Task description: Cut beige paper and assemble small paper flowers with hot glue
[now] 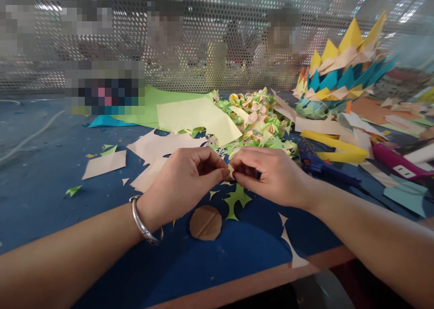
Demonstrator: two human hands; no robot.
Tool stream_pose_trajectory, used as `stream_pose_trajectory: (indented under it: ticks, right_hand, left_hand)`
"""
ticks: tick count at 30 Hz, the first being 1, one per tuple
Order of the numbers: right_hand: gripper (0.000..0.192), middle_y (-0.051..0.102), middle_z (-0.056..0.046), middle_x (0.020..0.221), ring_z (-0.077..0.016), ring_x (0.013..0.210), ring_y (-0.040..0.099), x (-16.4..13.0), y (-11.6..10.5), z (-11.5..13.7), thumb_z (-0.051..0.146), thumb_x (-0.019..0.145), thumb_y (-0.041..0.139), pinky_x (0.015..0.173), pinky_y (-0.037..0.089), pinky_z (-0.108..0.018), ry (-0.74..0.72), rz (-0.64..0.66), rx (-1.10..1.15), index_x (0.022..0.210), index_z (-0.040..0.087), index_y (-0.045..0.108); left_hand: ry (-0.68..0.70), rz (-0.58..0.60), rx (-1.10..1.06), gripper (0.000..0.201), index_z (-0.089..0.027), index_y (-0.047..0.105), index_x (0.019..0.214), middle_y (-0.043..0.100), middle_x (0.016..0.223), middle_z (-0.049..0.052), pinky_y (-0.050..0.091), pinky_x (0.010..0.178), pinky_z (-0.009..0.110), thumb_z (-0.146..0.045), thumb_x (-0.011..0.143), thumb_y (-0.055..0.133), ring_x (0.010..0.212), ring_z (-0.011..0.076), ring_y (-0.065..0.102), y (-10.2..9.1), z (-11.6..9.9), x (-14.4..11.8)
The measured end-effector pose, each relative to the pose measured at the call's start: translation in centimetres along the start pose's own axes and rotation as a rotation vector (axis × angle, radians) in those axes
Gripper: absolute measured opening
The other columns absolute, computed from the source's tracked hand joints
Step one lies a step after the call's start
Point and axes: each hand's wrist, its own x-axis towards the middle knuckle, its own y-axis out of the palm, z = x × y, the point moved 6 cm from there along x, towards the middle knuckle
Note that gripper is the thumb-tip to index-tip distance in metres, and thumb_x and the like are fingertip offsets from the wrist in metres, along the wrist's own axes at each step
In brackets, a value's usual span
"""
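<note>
As left hand (pixel 185 175) and right hand (pixel 276 175) nearly meet, each grip pinched closed, pale paper (pixel 231 172) between them

Blue tabletop (pixel 37 200) beneath a brown disc (pixel 205 223), green offcut (pixel 233 202), pale rectangle (pixel 104 164) and probably a glue gun (pixel 317 166)

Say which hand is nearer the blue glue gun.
Right. The right hand is immediately to the left of the blue glue gun; the left hand is farther left, on the far side of the right hand from it.
</note>
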Motion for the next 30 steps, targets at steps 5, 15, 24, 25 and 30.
stream_pose_trajectory:
  ticks: [5, 15, 24, 25, 30]
  right_hand:
    - [0.005, 0.055, 0.001, 0.072, -0.0073, 0.061, 0.049, 0.1, 0.1, -0.2, 0.01, 0.084, 0.057, 0.057, 0.039, -0.019, 0.014, -0.011, 0.016, 0.083, 0.012, 0.061]
    - [0.006, 0.053, 0.002, 0.069, -0.0076, 0.061, 0.05, 0.2, -0.2, -0.2, 0.009, 0.084, 0.058, 0.057, 0.038, -0.019, 0.026, -0.029, 0.025, 0.081, 0.012, 0.062]
    - [0.007, 0.052, 0.001, 0.067, -0.0079, 0.058, 0.048, 0.3, 0.2, -0.3, 0.01, 0.083, 0.057, 0.054, 0.037, -0.02, 0.042, -0.027, 0.032, 0.078, 0.011, 0.061]
    - [0.007, 0.052, 0.001, 0.067, -0.0079, 0.058, 0.047, 0.3, 0.2, -0.3, 0.01, 0.083, 0.057, 0.053, 0.037, -0.021, 0.04, -0.025, 0.031, 0.078, 0.011, 0.062]
    - [0.009, 0.051, 0.001, 0.066, -0.0085, 0.058, 0.048, 0.3, 0.4, -0.4, 0.01, 0.084, 0.056, 0.054, 0.036, -0.021, 0.043, -0.016, 0.036, 0.077, 0.012, 0.063]
  left_hand:
    - [-0.016, 0.003, -0.067, 0.013, -0.016, 0.07, 0.079, 0.073, 0.073, 0.004, 0.053, 0.062, 0.028, -0.029, 0.078, 0.067, 0.068, 0.0174, 0.067, -0.1, 0.2, -0.1]
    - [0.062, -0.078, 0.041, 0.01, -0.018, 0.074, 0.081, 0.075, 0.072, 0.002, 0.052, 0.058, 0.024, -0.024, 0.079, 0.066, 0.067, 0.0164, 0.068, -0.5, -0.5, -0.6]
    - [0.057, -0.102, 0.091, 0.008, -0.018, 0.073, 0.075, 0.072, 0.067, 0.0, 0.047, 0.054, 0.021, -0.017, 0.078, 0.066, 0.06, 0.0126, 0.064, -0.5, -1.2, -0.4]
    - [0.054, -0.099, 0.094, 0.009, -0.018, 0.073, 0.073, 0.072, 0.065, -0.001, 0.047, 0.053, 0.021, -0.016, 0.078, 0.066, 0.059, 0.0119, 0.063, -0.5, -1.2, -0.3]
    - [0.019, -0.078, 0.103, 0.01, -0.018, 0.073, 0.072, 0.071, 0.065, -0.002, 0.046, 0.053, 0.02, -0.013, 0.078, 0.065, 0.059, 0.0109, 0.062, -0.5, -1.1, -0.3]
